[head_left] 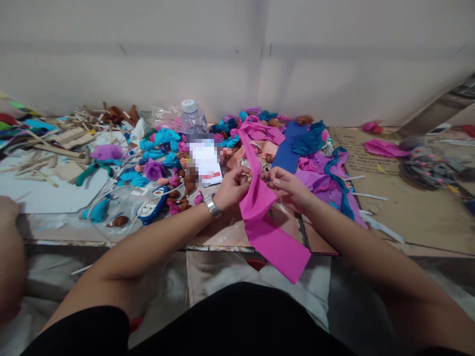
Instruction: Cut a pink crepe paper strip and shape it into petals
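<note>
A long bright pink strip of crepe paper (261, 207) hangs between my hands, its wide lower end drooping past the table's front edge. My left hand (233, 189) has its fingers closed on the strip's left edge, near the narrow, gathered part. On the other side, my right hand (291, 190) is closed in a pinch beside the strip's right edge. What sits between its fingertips is too small to make out. Behind them lie more crumpled pink paper (261, 132) and a flat dark blue paper strip (289, 146).
Left of my hands are a phone (206, 160) with a lit screen, a clear bottle (193, 118), many paper flowers (154, 169), a blue oval device (153, 205) with a cable and green-handled pliers (87, 174). Cardboard (393, 207) lies right. Another person's arm (11, 262) is at far left.
</note>
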The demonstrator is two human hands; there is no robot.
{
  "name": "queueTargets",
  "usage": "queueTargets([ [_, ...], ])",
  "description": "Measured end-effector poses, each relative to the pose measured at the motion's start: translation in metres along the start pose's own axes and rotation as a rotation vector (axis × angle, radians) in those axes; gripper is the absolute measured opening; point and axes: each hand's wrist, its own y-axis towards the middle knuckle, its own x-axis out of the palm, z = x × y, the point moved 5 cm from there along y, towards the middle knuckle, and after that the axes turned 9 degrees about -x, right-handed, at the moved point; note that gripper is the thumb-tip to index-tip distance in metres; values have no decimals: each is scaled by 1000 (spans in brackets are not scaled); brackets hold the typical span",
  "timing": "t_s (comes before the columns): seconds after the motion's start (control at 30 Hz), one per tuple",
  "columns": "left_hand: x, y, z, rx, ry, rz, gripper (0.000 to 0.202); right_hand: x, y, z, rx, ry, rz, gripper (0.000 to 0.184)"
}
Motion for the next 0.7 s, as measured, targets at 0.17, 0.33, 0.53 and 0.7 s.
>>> queueTargets([
  [0.17, 1, -5, 7, 30, 72, -62, 26, -1, 1, 12, 19, 27, 194, 49],
  [0.33, 3, -6, 10, 23, 7, -101, 24, -8, 3, 17, 13, 19, 309, 54],
  [0.53, -10, 2, 6, 70, -123, 59, 28, -26, 7, 1, -210, -154, 459, 37],
  [0.7, -20, 6, 6, 104, -172, 122, 25, -32, 12, -15, -361, -317, 424, 26],
])
